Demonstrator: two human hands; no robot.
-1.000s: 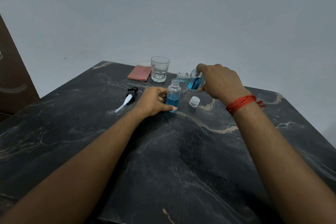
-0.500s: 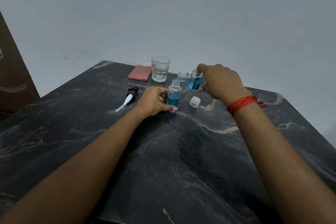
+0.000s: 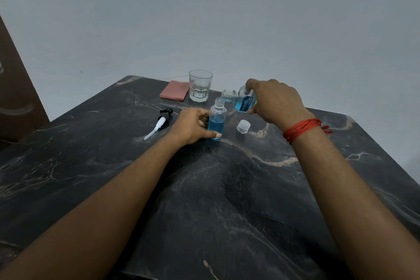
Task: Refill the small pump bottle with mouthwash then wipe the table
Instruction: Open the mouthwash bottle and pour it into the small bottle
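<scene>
- Head view: the left hand point(image 3: 193, 126) was curled round the small pump bottle point(image 3: 217, 120), fingers behind it and thumb across its base, holding it upright on the table point(image 3: 227, 200).
- The small pump bottle was clear and uncapped. Blue liquid filled its lower part, and the shoulder and neck above were clear.
- The right hand point(image 3: 276, 100) gripped the mouthwash bottle point(image 3: 241, 99) from above, fingers wrapped over its body, and held it off the table.
- The mouthwash bottle lay tipped almost level. Its open mouth pointed toward the left hand, just above the small bottle's neck.
- Blue liquid had pooled along the lower side of the mouthwash bottle, by the label. Whether any ran between the two mouths could not be told.
- A white cap point(image 3: 243, 126) sat on the table just below the right hand, between the two hands.
- The pump head point(image 3: 160, 121), with black collar and white tube, lay on its side just outside the left hand.
- Beyond the left hand stood a clear glass point(image 3: 200, 85), upright; its contents could not be told.
- A folded pink cloth point(image 3: 174, 93) lay touching or just beside the glass, on the side away from the right hand.
- A red thread band point(image 3: 302, 129) circled the right wrist.
</scene>
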